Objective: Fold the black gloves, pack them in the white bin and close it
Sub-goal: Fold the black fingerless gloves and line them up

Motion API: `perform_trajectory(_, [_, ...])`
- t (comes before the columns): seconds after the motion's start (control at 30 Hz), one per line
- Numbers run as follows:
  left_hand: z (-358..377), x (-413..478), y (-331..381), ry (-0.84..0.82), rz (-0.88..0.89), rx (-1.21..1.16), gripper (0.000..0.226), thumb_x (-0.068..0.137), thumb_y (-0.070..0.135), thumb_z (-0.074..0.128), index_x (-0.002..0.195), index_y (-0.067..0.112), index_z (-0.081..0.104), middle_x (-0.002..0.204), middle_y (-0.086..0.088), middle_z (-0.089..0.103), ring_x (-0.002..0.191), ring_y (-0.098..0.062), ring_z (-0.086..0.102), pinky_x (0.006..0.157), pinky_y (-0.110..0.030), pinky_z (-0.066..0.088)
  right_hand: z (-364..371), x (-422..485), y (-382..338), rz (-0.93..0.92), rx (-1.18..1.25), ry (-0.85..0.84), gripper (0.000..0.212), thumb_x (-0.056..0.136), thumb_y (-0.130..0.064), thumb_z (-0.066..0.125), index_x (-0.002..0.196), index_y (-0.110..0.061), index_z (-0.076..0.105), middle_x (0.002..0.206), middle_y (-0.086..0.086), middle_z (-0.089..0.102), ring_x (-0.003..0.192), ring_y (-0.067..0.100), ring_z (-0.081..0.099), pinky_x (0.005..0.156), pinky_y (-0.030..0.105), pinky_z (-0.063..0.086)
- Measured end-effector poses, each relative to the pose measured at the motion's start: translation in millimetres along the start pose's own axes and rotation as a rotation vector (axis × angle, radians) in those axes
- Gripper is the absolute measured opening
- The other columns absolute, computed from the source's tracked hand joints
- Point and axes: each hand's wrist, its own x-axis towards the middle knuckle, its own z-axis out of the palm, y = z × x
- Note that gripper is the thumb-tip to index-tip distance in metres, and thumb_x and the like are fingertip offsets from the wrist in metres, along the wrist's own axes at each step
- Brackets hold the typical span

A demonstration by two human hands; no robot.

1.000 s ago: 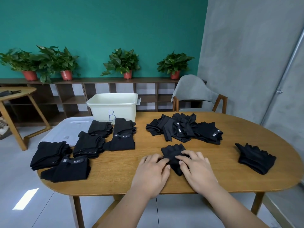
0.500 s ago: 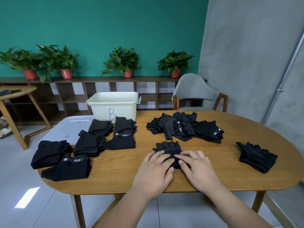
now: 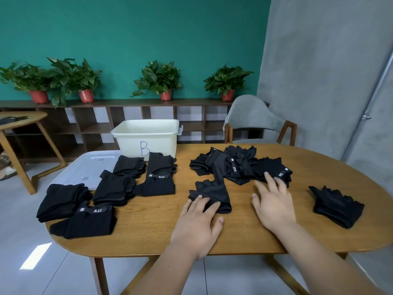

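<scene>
Condition at inspection: the left hand rested flat on the near edge of a folded glove. Its grip was apart, fingers straight, pressing and not clasping. The right hand was stretched toward the unfolded pile, its grip also apart, with its spread fingertips touching the pile's near edge and holding nothing. The white bin stood open at the far side of the worktop. Its floor was hidden, and no gloves showed inside. The lid lay flat to the left of the bin.

Risks noted:

1. The folded glove was held only by pressure. If that hand lifts before the fold settles, the springy fabric would probably open and need folding again.
2. The gloves in the pile overlapped and looked tangled. A one-handed pull could drag several out together or scatter them toward the far edge.
3. The folded stacks were crowded on the left. The nearest stack sat close to the worktop's rim, so a brush from a forearm could send it to the floor.
4. Some stacks appeared to rest partly on the lid. Taking up the lid before those are packed would tip them over.
5. A separate heap lay well apart on the right and could be missed when packing.
</scene>
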Motion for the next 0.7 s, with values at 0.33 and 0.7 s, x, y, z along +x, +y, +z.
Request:
perform_trajectory(0.33, [7, 7, -6, -0.006, 0.015, -0.037, 0.061, 0.108, 0.063, 0.019, 0.164, 0.042, 0.023, 0.172, 0.01, 0.019, 0.162, -0.011, 0.0, 0.132, -0.039, 0.002, 19, 29, 22, 0.119, -0.094, 0.035, 0.065, 0.107, -0.049, 0.023, 0.159, -0.014, 0.041, 0.166, 0.003, 0.035, 0.158, 0.03, 0.013, 0.128, 0.048, 0.019])
perform_trajectory(0.7, [0, 1, -1, 0.021, 0.003, -0.031, 0.059, 0.109, 0.059, 0.022, 0.164, 0.04, 0.027, 0.17, 0.009, 0.026, 0.161, -0.012, 0.007, 0.132, -0.036, 0.003, -24, -12, -11, -0.11, 0.418, 0.48, 0.047, 0.101, -0.021, 0.063, 0.147, -0.018, 0.057, 0.147, -0.009, 0.051, 0.129, 0.007, 0.051, 0.098, 0.031, 0.051])
